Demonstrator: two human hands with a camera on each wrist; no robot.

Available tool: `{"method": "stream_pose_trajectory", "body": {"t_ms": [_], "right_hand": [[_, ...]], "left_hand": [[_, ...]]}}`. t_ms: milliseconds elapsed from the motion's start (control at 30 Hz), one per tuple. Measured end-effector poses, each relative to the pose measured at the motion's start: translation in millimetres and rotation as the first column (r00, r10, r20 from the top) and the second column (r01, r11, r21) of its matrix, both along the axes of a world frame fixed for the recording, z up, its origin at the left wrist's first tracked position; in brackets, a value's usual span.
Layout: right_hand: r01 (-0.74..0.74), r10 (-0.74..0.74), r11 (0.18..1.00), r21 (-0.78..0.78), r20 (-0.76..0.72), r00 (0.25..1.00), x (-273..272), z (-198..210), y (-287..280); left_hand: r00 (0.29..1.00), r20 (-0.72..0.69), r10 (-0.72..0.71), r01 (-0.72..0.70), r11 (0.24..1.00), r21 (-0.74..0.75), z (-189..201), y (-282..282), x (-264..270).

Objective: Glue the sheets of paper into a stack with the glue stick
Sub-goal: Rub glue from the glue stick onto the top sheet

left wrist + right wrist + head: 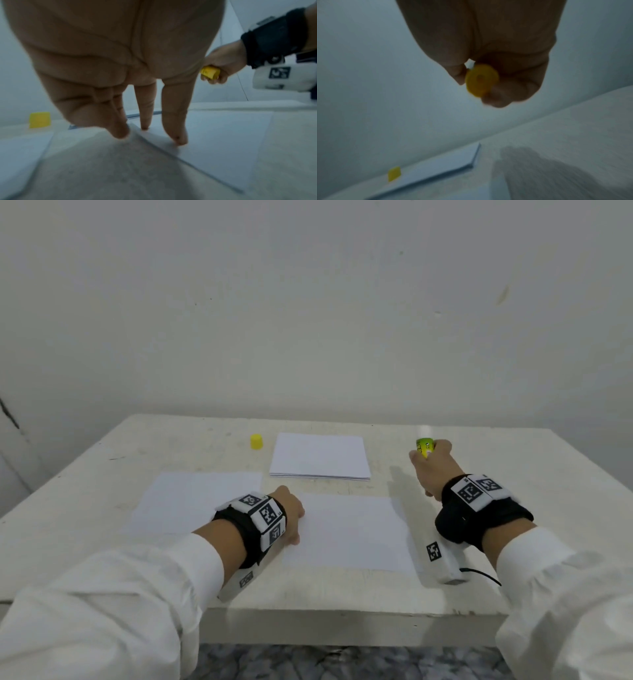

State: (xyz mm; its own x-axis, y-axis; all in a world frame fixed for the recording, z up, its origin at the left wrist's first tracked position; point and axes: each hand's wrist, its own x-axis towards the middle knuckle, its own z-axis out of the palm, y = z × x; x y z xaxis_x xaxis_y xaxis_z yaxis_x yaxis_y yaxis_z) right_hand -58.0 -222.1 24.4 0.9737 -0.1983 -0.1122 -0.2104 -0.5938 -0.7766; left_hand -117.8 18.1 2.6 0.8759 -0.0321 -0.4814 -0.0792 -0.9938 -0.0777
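Observation:
My right hand (432, 466) grips the yellow-green glue stick (425, 447) above the table's right side; its yellow base (481, 80) faces the right wrist camera. My left hand (292, 513) rests with straight fingers (175, 127) on the left edge of a single white sheet (352, 530) near the front. A second single sheet (195, 499) lies to its left. A stack of white paper (320, 457) sits further back in the middle. The glue stick also shows in the left wrist view (210, 72).
The yellow cap (256, 441) stands on the white table (548, 467) left of the stack, also in the wrist views (39, 119) (394, 175). A grey wall rises right behind the table. The table's front edge (342, 616) lies close to my forearms.

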Motion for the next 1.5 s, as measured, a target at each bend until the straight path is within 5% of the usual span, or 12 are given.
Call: {"method": "stream_pose_trajectory", "body": {"t_ms": [300,733,1067,1500], "right_hand": [[-0.211,0.213,0.976,-0.054,0.048,0.976,-15,22,57],[-0.346,0.344,0.878,-0.331,-0.065,0.937,0,-11,166],[-0.396,0.401,0.812,-0.428,-0.085,0.912,6,-25,161],[-0.210,0.195,0.853,-0.478,-0.082,0.977,8,-23,65]], "left_hand": [[0.988,-0.023,-0.154,0.155,0.985,0.076,-13,17,-5],[0.985,-0.012,-0.170,0.170,0.981,0.093,-18,20,-5],[0.977,-0.067,-0.202,0.207,0.974,0.093,-21,23,1],[0.979,-0.091,-0.184,0.187,0.982,0.030,-21,31,11]]}}
